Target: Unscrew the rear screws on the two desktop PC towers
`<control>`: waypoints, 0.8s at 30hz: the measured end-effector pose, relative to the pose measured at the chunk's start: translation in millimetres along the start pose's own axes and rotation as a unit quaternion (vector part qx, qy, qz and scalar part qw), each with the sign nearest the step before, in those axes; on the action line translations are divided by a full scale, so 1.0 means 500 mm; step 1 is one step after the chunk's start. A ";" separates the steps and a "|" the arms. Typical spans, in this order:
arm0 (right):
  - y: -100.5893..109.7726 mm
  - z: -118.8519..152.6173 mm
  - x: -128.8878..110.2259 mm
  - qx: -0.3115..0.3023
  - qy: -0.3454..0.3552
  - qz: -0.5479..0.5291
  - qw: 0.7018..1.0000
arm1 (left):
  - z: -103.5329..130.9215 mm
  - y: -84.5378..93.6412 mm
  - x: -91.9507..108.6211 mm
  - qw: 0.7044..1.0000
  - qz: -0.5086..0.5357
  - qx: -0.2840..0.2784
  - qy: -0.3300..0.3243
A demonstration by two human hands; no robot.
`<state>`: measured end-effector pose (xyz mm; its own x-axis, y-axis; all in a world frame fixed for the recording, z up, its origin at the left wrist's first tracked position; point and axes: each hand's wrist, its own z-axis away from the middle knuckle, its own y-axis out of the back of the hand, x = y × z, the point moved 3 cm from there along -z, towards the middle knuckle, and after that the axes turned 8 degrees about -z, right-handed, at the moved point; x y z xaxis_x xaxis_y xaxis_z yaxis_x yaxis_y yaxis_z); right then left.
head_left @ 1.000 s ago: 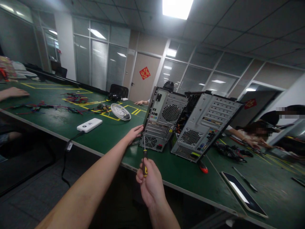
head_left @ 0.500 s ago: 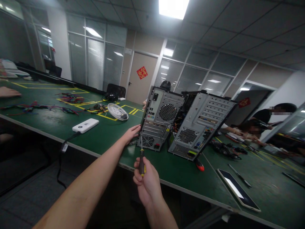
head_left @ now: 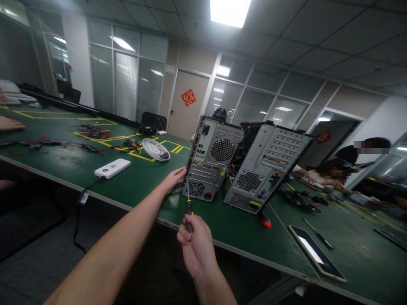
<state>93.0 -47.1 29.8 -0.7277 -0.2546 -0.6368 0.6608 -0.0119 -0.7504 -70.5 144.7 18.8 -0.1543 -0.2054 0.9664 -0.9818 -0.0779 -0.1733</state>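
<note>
Two computer towers stand upright on the green table, rear panels facing me. Against the side of the left computer tower (head_left: 208, 165) rests my left hand (head_left: 173, 179), fingers stretched out and their tips partly hidden by the case edge. My right hand (head_left: 195, 237) is wrapped round the dark handle of a screwdriver (head_left: 189, 209) with yellow bands. Its shaft points up to the lower left edge of that tower's rear panel, beside the fan grille; whether the tip sits in a screw is too small to tell. The second computer tower (head_left: 265, 169) leans slightly to the right.
Left on the table (head_left: 152, 192) lie a white power bank (head_left: 112, 168) with a cable, tangled wires (head_left: 41, 143) and a white round cover (head_left: 155, 149). To the right are a red-tipped tool (head_left: 266, 221), a phone (head_left: 316, 252), a pen-like tool (head_left: 318, 234) and black cables (head_left: 300, 199). Other people sit far right.
My right hand has shifted its grip on the screwdriver, its fingers now covering more of the handle. The left hand keeps its place on the tower; the view has shifted slightly.
</note>
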 end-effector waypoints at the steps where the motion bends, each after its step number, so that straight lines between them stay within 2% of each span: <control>1: -0.001 0.000 0.000 0.001 0.005 0.001 1.000 | 0.000 0.000 0.000 1.000 0.000 0.000 0.000; 13: 0.004 -0.001 0.006 0.003 0.023 0.017 1.000 | -0.002 0.000 -0.002 1.000 -0.001 0.003 0.000; 24: 0.009 -0.005 0.012 -0.002 -0.005 0.021 1.000 | 0.001 -0.001 0.003 1.000 -0.002 -0.001 0.003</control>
<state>91.0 -46.2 22.3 -0.6971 -0.2644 -0.6664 0.6906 0.0022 -0.7233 -70.1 144.1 20.2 -0.1513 -0.1988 0.9683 -0.9827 -0.0760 -0.1692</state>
